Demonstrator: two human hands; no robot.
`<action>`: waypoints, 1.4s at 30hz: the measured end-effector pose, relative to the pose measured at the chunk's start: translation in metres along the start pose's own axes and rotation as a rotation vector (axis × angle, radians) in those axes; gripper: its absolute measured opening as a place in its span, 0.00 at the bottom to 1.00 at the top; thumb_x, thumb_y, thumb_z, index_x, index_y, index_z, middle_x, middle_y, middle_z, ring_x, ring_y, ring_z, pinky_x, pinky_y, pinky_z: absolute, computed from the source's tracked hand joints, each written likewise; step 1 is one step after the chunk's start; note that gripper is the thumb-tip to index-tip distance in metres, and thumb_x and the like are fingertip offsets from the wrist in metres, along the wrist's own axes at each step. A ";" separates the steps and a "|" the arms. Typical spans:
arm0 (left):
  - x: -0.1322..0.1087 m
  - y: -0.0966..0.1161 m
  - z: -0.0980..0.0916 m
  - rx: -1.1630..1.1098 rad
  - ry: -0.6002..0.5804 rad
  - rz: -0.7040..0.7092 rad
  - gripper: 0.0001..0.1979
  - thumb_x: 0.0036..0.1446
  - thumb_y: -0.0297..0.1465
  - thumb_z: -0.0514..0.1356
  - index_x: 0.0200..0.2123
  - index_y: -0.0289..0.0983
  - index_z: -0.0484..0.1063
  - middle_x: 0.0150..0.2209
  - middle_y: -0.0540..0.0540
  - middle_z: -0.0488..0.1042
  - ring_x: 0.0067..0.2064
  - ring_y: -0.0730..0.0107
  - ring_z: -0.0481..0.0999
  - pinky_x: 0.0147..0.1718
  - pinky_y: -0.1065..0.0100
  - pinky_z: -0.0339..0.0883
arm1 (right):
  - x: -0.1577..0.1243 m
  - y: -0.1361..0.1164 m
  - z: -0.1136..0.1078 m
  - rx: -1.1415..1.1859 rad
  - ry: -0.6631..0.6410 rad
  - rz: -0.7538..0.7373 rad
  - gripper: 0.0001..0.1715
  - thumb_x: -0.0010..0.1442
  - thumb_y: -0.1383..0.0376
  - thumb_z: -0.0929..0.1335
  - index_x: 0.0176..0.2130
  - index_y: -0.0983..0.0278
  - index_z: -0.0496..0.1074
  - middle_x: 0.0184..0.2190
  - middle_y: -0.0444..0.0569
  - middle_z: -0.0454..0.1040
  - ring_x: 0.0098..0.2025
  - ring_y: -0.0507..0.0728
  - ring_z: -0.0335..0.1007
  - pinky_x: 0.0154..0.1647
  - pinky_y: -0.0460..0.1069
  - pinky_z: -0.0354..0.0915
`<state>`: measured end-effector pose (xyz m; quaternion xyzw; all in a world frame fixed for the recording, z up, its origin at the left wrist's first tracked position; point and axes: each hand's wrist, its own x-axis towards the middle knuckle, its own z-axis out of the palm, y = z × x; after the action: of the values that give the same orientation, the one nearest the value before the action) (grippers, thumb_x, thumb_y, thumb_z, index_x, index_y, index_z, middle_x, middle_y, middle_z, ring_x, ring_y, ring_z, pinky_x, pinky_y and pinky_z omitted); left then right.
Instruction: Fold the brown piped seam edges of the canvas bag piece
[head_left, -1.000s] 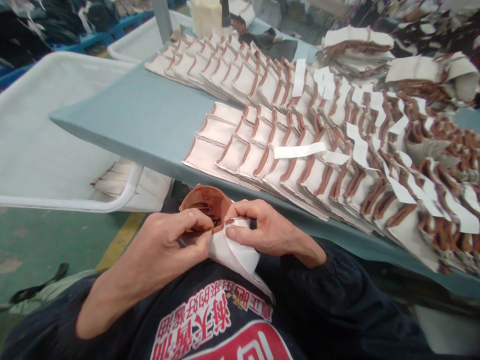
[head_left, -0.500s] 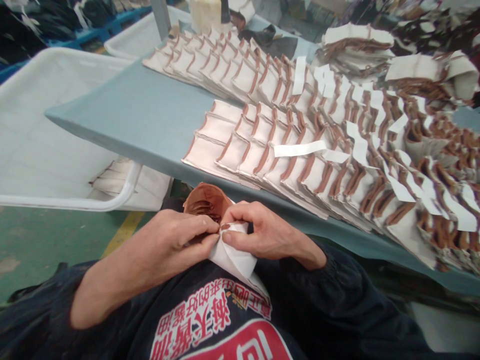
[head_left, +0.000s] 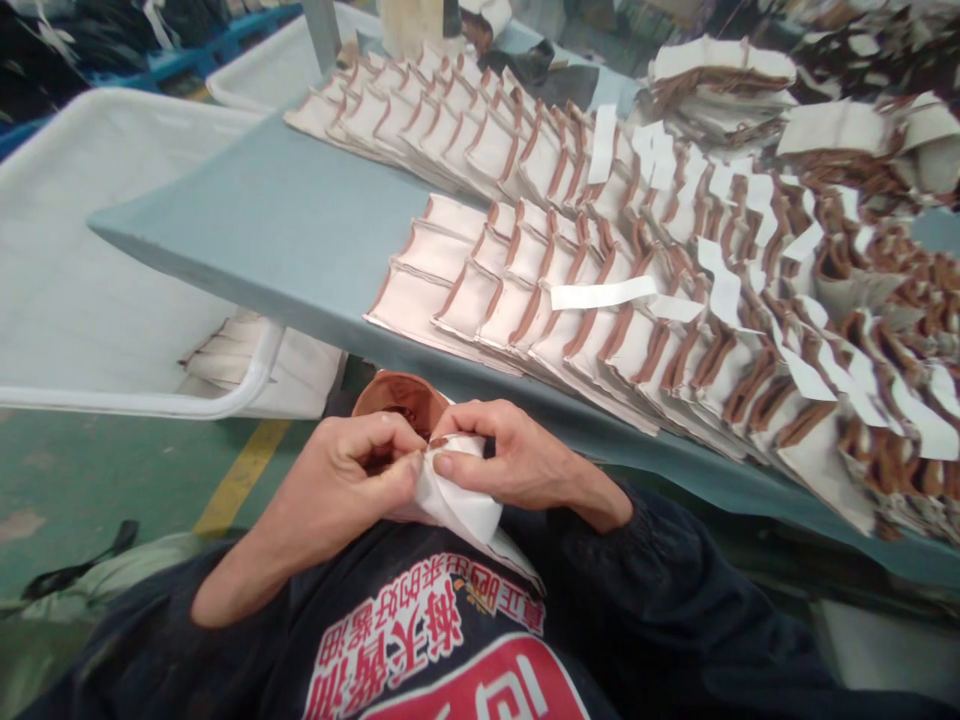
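Cloth pouch (head_left: 461, 508), one: white outside, brown within, its brown mouth open toward the table; located at the person's front, just beside the table's near edge.

Left hand (head_left: 337, 485): thumb and forefinger pinching the pouch's edge. Right hand (head_left: 521, 455): thumb on the white face, fingers curled behind, gripping the same edge; the two sets of fingertips nearly meet.

Apron (head_left: 439, 640), dark, below the hands: red characters edged in white, slanted from where I stand, seeming to read 海天酱油, with a smaller line, apparently 真正晒出来的好酱油. Beneath, a red panel (head_left: 491, 690) with white lettering, cut off and unreadable.

Table (head_left: 247, 210), blue-grey: two long rows of overlapping white-and-brown pieces (head_left: 431, 300); white strips (head_left: 604, 293) lying across several, any print on them too small to tell.

Tub (head_left: 169, 402), white, at left: more pale pieces (head_left: 229, 350) inside.

Floor (head_left: 52, 470), green, with a yellow stripe (head_left: 244, 475).
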<state>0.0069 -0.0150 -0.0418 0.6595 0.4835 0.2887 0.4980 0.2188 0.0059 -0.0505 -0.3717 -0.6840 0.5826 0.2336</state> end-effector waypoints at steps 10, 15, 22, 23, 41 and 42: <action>-0.003 0.000 -0.001 -0.058 -0.082 0.013 0.12 0.56 0.36 0.61 0.25 0.36 0.72 0.21 0.54 0.67 0.23 0.76 0.63 0.21 0.76 0.56 | -0.003 -0.005 0.002 -0.022 -0.007 -0.023 0.05 0.59 0.65 0.69 0.34 0.65 0.74 0.27 0.40 0.71 0.27 0.49 0.61 0.28 0.44 0.58; -0.002 0.000 -0.005 0.124 -0.088 0.103 0.13 0.58 0.31 0.57 0.22 0.35 0.71 0.19 0.54 0.67 0.21 0.78 0.63 0.20 0.77 0.55 | -0.003 -0.006 0.004 -0.213 0.014 -0.046 0.04 0.59 0.66 0.71 0.33 0.65 0.76 0.27 0.41 0.72 0.28 0.50 0.63 0.30 0.45 0.57; -0.003 -0.010 -0.005 0.461 -0.012 0.401 0.12 0.60 0.26 0.55 0.30 0.34 0.79 0.24 0.49 0.78 0.24 0.75 0.73 0.25 0.74 0.60 | 0.000 0.001 0.006 -0.289 -0.021 0.007 0.04 0.60 0.67 0.71 0.34 0.65 0.76 0.27 0.41 0.72 0.29 0.50 0.64 0.32 0.46 0.57; -0.004 -0.011 -0.006 0.443 -0.019 0.385 0.13 0.60 0.26 0.55 0.29 0.34 0.79 0.23 0.49 0.78 0.23 0.75 0.73 0.25 0.74 0.60 | 0.000 0.000 0.006 -0.283 -0.022 0.000 0.04 0.60 0.67 0.71 0.33 0.65 0.76 0.27 0.41 0.72 0.30 0.51 0.64 0.32 0.46 0.57; -0.006 0.000 -0.014 0.343 -0.088 0.307 0.11 0.61 0.26 0.58 0.30 0.34 0.81 0.19 0.55 0.72 0.19 0.80 0.67 0.20 0.78 0.56 | -0.002 -0.004 0.006 -0.231 -0.034 -0.014 0.04 0.59 0.66 0.71 0.33 0.65 0.75 0.26 0.40 0.72 0.28 0.50 0.63 0.30 0.45 0.57; -0.005 0.001 -0.015 0.334 -0.099 0.309 0.12 0.61 0.26 0.58 0.30 0.35 0.81 0.19 0.55 0.72 0.19 0.80 0.67 0.20 0.78 0.55 | -0.002 -0.004 0.007 -0.231 -0.036 -0.017 0.03 0.59 0.67 0.71 0.33 0.65 0.75 0.26 0.40 0.72 0.28 0.50 0.63 0.30 0.45 0.57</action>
<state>-0.0073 -0.0139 -0.0351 0.8123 0.3928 0.2449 0.3548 0.2141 -0.0001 -0.0479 -0.3798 -0.7538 0.5045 0.1819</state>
